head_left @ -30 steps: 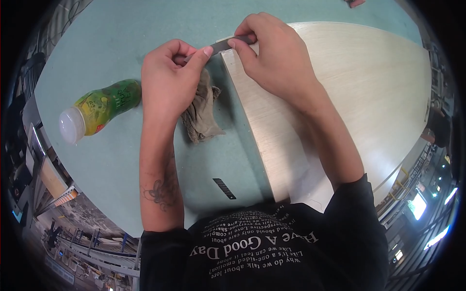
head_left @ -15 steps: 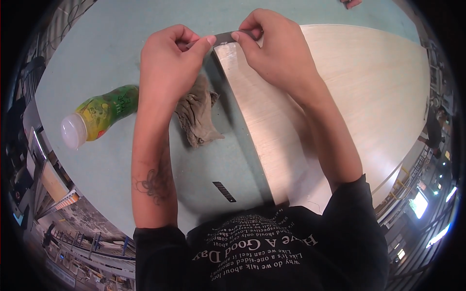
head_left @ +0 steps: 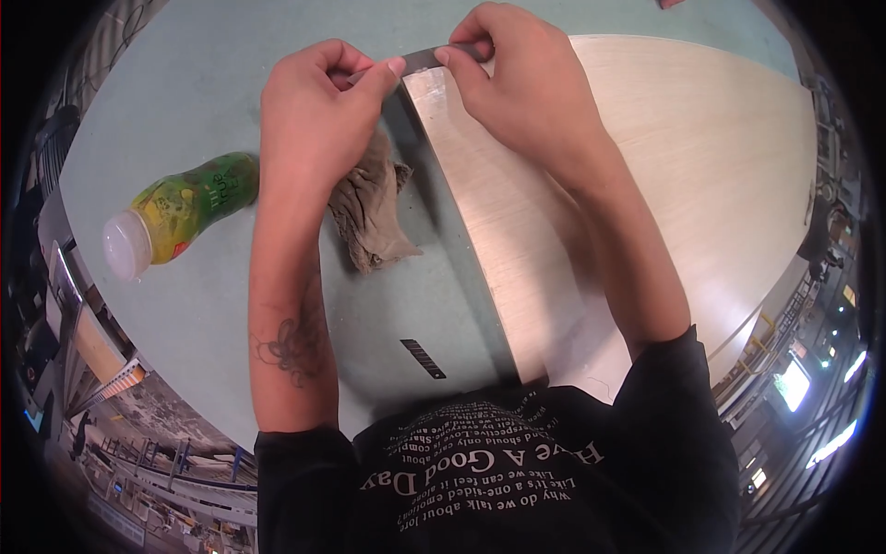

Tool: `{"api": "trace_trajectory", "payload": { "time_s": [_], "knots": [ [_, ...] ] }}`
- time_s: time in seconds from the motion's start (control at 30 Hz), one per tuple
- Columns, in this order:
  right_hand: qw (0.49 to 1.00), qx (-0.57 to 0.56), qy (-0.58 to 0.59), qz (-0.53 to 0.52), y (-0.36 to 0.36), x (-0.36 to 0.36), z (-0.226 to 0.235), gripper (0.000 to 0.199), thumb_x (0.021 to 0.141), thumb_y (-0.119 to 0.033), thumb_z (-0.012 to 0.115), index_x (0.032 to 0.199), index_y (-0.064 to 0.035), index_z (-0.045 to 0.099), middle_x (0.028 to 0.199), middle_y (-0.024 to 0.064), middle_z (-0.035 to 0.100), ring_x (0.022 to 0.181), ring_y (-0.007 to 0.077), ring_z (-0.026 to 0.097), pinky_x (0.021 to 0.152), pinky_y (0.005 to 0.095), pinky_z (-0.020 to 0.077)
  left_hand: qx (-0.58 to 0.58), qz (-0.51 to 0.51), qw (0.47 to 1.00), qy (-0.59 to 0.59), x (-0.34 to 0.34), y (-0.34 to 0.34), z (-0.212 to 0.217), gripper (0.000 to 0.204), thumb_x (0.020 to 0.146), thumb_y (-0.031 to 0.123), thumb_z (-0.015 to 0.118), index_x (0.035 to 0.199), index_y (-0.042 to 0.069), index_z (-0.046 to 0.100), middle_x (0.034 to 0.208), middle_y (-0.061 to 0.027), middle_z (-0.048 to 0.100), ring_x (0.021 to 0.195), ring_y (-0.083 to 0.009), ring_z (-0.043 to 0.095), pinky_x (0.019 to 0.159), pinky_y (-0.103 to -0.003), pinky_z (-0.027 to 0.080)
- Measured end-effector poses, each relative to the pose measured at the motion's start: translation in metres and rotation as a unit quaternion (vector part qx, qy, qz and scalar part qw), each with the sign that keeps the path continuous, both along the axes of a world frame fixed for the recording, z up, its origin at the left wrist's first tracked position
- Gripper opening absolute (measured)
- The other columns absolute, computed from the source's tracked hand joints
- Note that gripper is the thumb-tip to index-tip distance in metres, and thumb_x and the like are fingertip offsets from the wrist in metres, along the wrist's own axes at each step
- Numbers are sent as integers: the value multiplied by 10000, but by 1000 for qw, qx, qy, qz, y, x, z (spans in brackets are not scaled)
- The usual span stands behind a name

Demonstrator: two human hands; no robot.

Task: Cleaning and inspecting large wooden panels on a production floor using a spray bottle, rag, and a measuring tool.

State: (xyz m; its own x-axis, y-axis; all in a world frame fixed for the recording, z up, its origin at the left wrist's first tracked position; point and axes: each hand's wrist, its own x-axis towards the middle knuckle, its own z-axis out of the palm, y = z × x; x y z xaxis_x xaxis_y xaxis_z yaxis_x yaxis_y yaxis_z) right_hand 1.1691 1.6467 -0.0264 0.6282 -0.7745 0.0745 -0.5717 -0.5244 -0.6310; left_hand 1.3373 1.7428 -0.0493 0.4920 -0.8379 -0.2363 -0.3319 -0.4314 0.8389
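I see a short strip of grey tape (head_left: 426,59) stretched between my two hands at the far end of a long board. My left hand (head_left: 318,111) pinches the strip's left end between thumb and forefinger, the other fingers curled in toward the palm. My right hand (head_left: 521,88) pinches the right end the same way, knuckles arched, thumb tip pressing down on the strip. The two thumb tips sit close together, with the tape bridging the gap just above the board's end.

The wooden board (head_left: 664,185) runs from under my right hand back toward my chest; its top is pale, smooth and faintly grained, with a straight edge that looks duller and greyish along the left side. My right forearm lies across it. Beneath my left wrist, just beside the board's edge, lies a crumpled grey-brown rag (head_left: 369,208), soft and wrinkled, touching the tabletop (head_left: 185,74), which is a matte pale green surface. Further to the left of my left forearm a plastic bottle (head_left: 175,214) lies on its side, well apart from the rag; it has a white cap, a green and yellow label and holds yellowish liquid. A small dark striped label (head_left: 423,357) sits on the tabletop near my chest.
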Motion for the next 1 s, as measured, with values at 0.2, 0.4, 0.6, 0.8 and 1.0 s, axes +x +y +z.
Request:
{"api": "trace_trajectory", "payload": {
  "time_s": [0.2,0.4,0.6,0.8,1.0],
  "knots": [
    [1000,3,-5,1,1,-2,-1,135,890,-102,716,892,4,633,893,200,665,876,402,657,788,464,533,1,-7,1000,6,-5,3,-6,346,864,284,815,851,-41,697,686,-62,671,623,-107,579,603,-296,487],
    [1000,-8,4,0,4,-5,0,133,892,-102,716,895,2,634,906,200,665,885,397,656,793,459,533,-4,-9,1000,-5,-5,2,-3,344,864,286,819,856,-36,700,690,-64,676,619,-112,584,604,-304,491],
    [1000,-17,3,-2,2,0,1,135,894,-107,715,899,5,639,911,198,672,877,400,659,782,456,536,0,-2,1000,-14,-1,0,0,344,863,281,821,844,-39,696,692,-59,678,624,-105,583,605,-300,492],
    [1000,2,8,-7,1,5,2,129,892,-101,714,898,4,639,909,199,673,875,401,660,782,459,537,-10,3,1000,6,-2,2,-3,331,862,268,821,839,-37,697,695,-58,680,628,-103,583,610,-294,493],
    [1000,-3,4,-1,-3,5,1,126,893,-100,715,899,3,642,905,203,677,876,402,669,784,461,541,-8,0,1000,-14,1,1,-2,338,870,277,816,856,-39,698,693,-62,676,634,-100,580,605,-294,483]
  ]
}}
